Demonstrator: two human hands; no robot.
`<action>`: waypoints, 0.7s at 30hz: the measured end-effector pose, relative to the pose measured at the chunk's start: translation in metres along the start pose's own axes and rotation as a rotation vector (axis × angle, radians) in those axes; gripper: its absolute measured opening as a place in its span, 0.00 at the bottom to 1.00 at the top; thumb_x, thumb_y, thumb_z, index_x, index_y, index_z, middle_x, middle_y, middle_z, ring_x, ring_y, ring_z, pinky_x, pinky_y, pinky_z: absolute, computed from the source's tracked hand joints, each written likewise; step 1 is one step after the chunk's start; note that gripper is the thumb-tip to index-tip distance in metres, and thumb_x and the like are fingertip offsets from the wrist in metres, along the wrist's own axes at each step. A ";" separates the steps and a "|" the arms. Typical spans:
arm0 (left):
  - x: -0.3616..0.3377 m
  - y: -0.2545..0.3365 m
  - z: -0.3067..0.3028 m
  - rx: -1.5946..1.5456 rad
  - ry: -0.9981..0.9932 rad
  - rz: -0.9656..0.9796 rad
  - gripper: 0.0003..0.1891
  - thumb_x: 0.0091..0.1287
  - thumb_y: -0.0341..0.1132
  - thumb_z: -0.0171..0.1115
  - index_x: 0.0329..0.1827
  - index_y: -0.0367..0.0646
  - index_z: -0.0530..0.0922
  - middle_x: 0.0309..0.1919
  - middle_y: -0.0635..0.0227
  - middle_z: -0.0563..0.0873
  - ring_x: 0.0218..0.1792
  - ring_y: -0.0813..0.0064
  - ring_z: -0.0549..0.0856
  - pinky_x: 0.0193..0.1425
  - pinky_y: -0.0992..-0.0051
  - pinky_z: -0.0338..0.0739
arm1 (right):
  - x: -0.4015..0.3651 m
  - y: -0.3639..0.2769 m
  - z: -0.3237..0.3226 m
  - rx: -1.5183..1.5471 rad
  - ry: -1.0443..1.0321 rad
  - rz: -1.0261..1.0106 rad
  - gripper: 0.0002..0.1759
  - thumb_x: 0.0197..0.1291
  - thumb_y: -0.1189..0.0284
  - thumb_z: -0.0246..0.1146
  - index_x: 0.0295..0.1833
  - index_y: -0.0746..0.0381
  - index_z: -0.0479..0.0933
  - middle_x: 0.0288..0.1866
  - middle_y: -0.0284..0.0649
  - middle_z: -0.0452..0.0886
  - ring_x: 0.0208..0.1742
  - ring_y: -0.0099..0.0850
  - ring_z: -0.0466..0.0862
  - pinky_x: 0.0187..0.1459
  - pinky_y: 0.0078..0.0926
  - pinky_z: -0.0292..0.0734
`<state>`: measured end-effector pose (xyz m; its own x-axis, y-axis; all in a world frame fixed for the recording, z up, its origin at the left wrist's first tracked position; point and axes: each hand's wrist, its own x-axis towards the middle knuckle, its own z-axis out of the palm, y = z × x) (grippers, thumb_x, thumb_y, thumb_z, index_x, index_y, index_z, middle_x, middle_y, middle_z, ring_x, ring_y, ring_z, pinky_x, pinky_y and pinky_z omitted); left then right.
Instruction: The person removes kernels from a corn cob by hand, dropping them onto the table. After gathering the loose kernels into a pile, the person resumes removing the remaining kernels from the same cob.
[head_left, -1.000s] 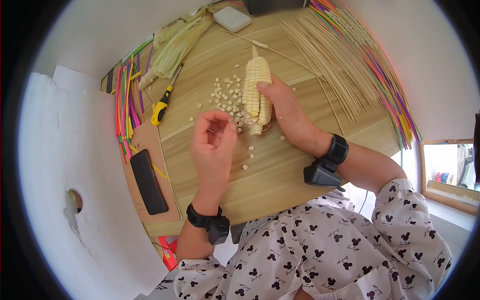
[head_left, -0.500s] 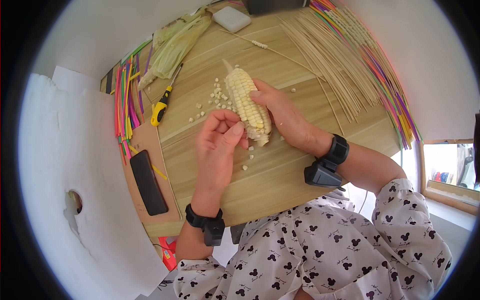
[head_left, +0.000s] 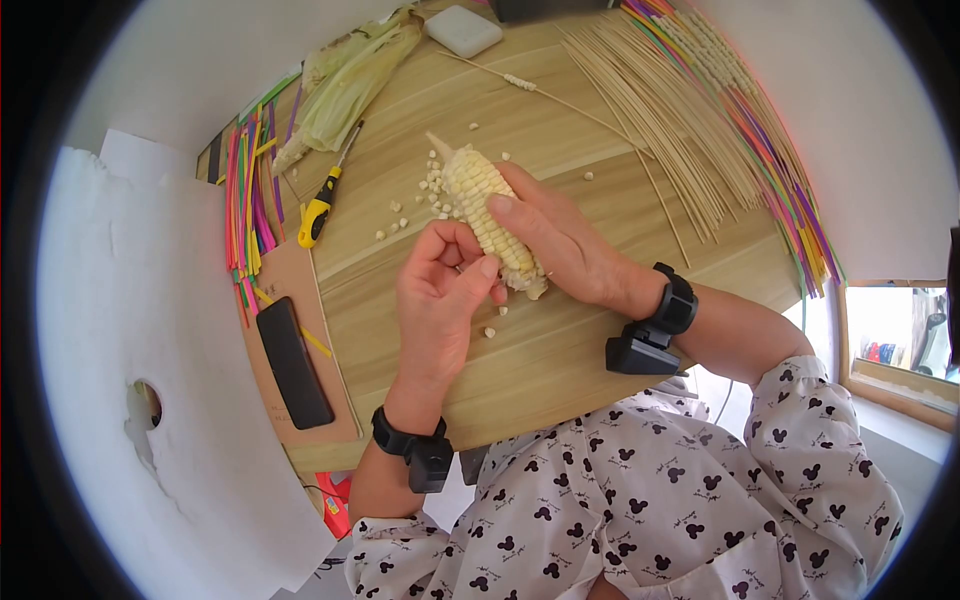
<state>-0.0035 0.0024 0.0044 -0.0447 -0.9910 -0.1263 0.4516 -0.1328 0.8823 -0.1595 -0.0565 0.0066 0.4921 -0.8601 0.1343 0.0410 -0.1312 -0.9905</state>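
Note:
A pale corn cob [head_left: 485, 205] lies tilted above the wooden table, its pointed tip toward the upper left. My right hand [head_left: 565, 240] is wrapped round its right side, the thumb across the kernels. Close against the lower left of the cob is my left hand [head_left: 440, 285], its fingers curled and its thumb touching the kernels near the ragged end. Whether a kernel is between those fingertips is hidden. Loose kernels [head_left: 435, 185] are scattered on the table left of the cob, and a few lie below and above it.
A yellow-black screwdriver [head_left: 319, 208], a phone [head_left: 295, 362] on brown card and corn husks [head_left: 350, 90] are at left. Thin sticks [head_left: 665, 120] and coloured straws [head_left: 790, 200] lie at right. A white case [head_left: 463, 31] is at the back.
The cob has turned in my right hand, its tip swinging left. My left hand has shifted slightly right along with the lower end, its thumb still on the kernels.

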 end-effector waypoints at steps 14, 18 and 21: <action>0.001 0.001 -0.002 -0.014 -0.028 -0.023 0.06 0.64 0.21 0.57 0.41 0.39 0.71 0.33 0.71 0.76 0.30 0.82 0.78 0.34 0.81 0.76 | -0.001 0.004 0.002 0.107 0.008 0.117 0.25 0.76 0.54 0.47 0.52 0.69 0.69 0.36 0.47 0.78 0.36 0.34 0.77 0.41 0.32 0.74; 0.002 0.004 0.000 -0.013 -0.037 -0.027 0.06 0.64 0.21 0.54 0.42 0.38 0.72 0.34 0.70 0.77 0.30 0.82 0.77 0.35 0.80 0.75 | -0.002 -0.003 0.003 0.035 0.056 0.071 0.25 0.76 0.53 0.47 0.53 0.69 0.69 0.35 0.47 0.78 0.35 0.32 0.76 0.40 0.31 0.74; 0.003 0.002 0.003 -0.060 -0.025 -0.028 0.06 0.66 0.22 0.55 0.44 0.38 0.72 0.35 0.71 0.77 0.31 0.82 0.77 0.36 0.79 0.75 | -0.002 -0.004 0.002 0.057 0.055 0.114 0.26 0.77 0.53 0.47 0.52 0.69 0.69 0.35 0.46 0.77 0.35 0.30 0.76 0.40 0.30 0.73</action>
<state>-0.0054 -0.0009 0.0070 -0.0797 -0.9871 -0.1388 0.5026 -0.1601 0.8496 -0.1588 -0.0532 0.0104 0.4485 -0.8936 0.0204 0.0377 -0.0038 -0.9993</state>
